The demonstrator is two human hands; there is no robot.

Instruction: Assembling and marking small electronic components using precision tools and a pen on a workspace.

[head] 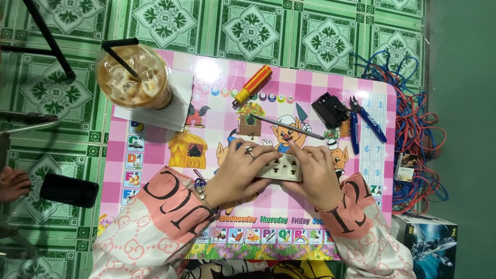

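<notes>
From my remote seat I see both hands closed around a cream socket strip point(281, 168) with dark round holes, which sits at the middle of the pink checked children's table point(217, 98); my left hand point(238, 173), a ring on one finger, curls its fingers over the strip's left end, thumb beneath or behind it; my right hand point(316, 175) wraps the right end, its forefinger laid along the top edge; whether the strip rests on the table or is lifted just off it I cannot tell.

Just beyond the hands lies a screwdriver whose grey shaft point(289, 127) runs toward an orange-and-yellow handle point(253, 83) at the far side; to the right of that sit a small black part point(330, 109) and blue-handled cutters point(364, 124), close together; at the far left corner an iced coffee cup point(134, 76) with a black straw stands on a white paper napkin point(165, 111).

Off the table to the right a tangle of blue and red wires point(413, 103) sprawls on the green patterned floor point(310, 31); near it a printed box point(431, 243); on the left, a dark phone-like slab point(68, 190) lies on the floor, with another person's hand point(13, 182) just beside it.
</notes>
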